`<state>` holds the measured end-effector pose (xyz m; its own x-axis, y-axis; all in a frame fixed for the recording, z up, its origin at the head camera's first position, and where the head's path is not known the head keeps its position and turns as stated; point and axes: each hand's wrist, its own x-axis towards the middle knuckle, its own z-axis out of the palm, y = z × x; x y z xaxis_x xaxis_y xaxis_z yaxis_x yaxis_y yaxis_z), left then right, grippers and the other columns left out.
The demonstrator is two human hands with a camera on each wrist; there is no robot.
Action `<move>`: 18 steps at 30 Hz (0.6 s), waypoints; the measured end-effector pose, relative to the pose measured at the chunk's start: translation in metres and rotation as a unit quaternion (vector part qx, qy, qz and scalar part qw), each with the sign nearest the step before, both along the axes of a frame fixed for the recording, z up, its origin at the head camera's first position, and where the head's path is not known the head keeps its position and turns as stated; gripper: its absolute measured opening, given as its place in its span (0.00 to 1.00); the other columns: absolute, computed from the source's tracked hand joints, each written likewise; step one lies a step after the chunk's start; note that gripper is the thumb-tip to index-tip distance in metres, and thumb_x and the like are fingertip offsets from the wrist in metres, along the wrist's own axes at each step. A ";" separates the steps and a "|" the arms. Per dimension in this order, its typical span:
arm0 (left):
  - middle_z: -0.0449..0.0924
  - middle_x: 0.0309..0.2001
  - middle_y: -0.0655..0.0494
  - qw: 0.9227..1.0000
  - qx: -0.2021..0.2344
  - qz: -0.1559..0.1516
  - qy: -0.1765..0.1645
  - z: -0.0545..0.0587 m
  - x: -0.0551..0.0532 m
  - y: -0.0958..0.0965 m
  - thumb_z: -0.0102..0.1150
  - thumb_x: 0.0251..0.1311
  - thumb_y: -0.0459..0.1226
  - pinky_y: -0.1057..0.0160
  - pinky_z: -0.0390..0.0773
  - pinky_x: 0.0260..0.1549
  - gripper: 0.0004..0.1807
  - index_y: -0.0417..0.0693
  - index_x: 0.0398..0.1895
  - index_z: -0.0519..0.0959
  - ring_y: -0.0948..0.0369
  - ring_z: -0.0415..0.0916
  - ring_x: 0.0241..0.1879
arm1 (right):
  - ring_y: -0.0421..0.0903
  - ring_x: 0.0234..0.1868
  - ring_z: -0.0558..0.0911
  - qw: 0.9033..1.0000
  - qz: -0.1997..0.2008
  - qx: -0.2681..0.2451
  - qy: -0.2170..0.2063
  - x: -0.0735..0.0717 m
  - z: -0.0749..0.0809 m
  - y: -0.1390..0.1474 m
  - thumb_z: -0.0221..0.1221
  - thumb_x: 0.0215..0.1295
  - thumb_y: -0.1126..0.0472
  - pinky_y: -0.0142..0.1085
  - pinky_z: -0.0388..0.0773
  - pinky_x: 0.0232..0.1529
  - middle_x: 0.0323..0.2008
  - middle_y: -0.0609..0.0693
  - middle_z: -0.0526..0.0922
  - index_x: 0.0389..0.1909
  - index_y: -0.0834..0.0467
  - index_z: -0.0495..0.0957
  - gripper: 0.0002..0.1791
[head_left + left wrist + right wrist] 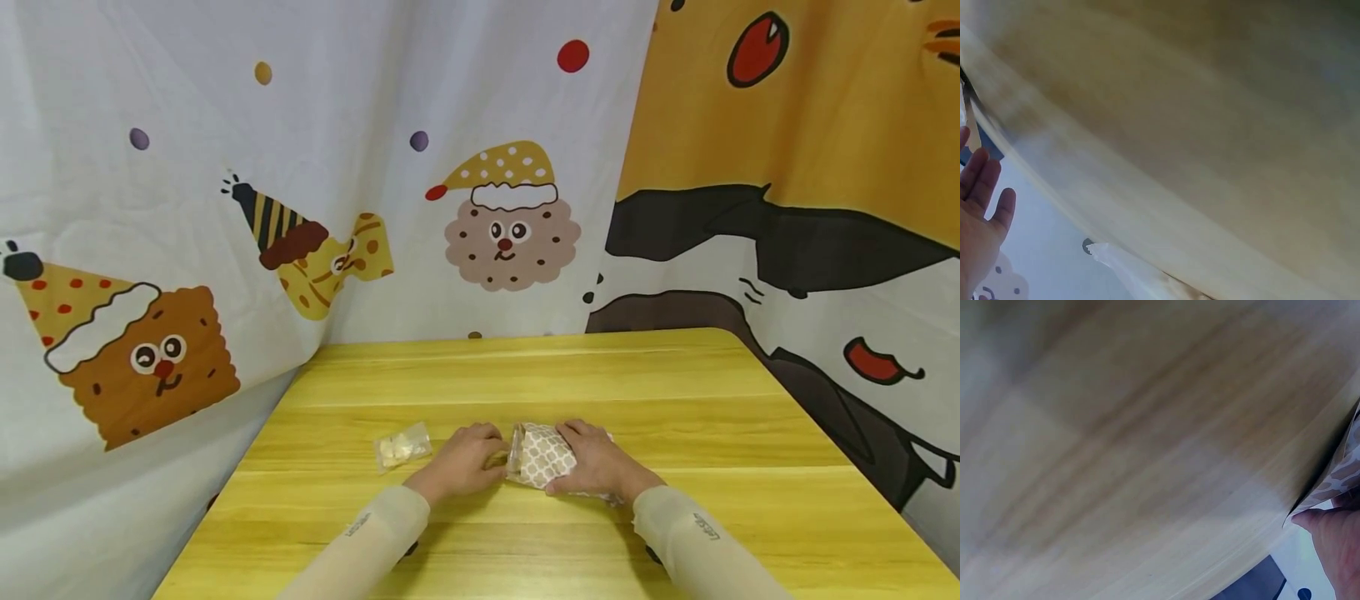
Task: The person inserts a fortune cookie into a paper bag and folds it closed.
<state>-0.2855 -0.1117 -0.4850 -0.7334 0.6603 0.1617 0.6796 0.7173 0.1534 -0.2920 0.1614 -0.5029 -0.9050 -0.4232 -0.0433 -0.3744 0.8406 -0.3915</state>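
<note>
A packet with a beige and white lattice pattern (pixel 543 454) lies on the table, its see-through end toward the left. My right hand (pixel 596 460) grips it across its right part, thumb along the near edge. The right wrist view catches the packet's edge (pixel 1341 472) and my right hand (pixel 1338 550) at the frame's side. My left hand (pixel 465 460) is at the packet's left end, fingertips close by the see-through part. In the left wrist view, the fingers of the left hand (pixel 979 228) look loosely extended.
A small clear sachet (pixel 402 447) with pale yellowish contents lies left of my left hand; its clear film (pixel 1125 265) shows low in the left wrist view. Under everything is a yellow wood-grain table (pixel 480 550). A cartoon-printed cloth (pixel 405 100) hangs behind the table.
</note>
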 end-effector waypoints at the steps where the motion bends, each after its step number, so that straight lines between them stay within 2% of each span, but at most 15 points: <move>1: 0.77 0.54 0.57 1.000 0.000 0.000 0.003 0.000 0.000 0.000 0.62 0.67 0.49 0.53 0.74 0.52 0.20 0.55 0.59 0.81 0.60 0.73 0.53 | 0.67 0.70 0.61 1.000 0.000 0.000 0.001 0.000 0.000 0.000 0.66 0.44 0.24 0.64 0.56 0.66 0.71 0.62 0.61 0.74 0.62 0.59 0.65; 5: 0.77 0.52 0.57 1.000 0.005 -0.003 0.013 0.000 -0.002 0.001 0.62 0.67 0.47 0.55 0.75 0.50 0.19 0.54 0.59 0.81 0.60 0.74 0.50 | 0.66 0.69 0.61 1.000 0.000 0.003 0.002 -0.001 0.000 0.001 0.66 0.44 0.24 0.64 0.56 0.67 0.71 0.62 0.61 0.74 0.62 0.60 0.65; 12: 0.77 0.47 0.58 0.999 -0.006 -0.013 0.032 0.000 -0.006 0.004 0.63 0.66 0.48 0.59 0.76 0.43 0.15 0.55 0.52 0.84 0.62 0.74 0.44 | 0.66 0.69 0.61 1.000 -0.002 -0.002 -0.001 0.001 0.001 0.000 0.67 0.44 0.24 0.63 0.55 0.67 0.71 0.61 0.62 0.74 0.62 0.59 0.65; 18: 0.77 0.47 0.57 0.999 -0.008 -0.025 0.035 -0.004 -0.009 0.010 0.63 0.65 0.49 0.59 0.76 0.41 0.14 0.57 0.49 0.86 0.62 0.73 0.43 | 0.64 0.70 0.61 1.000 -0.006 -0.007 -0.003 0.002 0.000 0.001 0.67 0.43 0.24 0.62 0.55 0.68 0.71 0.59 0.61 0.75 0.61 0.59 0.65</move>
<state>-0.2946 -0.1013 -0.4887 -0.6862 0.6989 0.2016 0.7237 0.6838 0.0929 -0.2903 0.1619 -0.5033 -0.9098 -0.4127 -0.0431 -0.3615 0.8393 -0.4061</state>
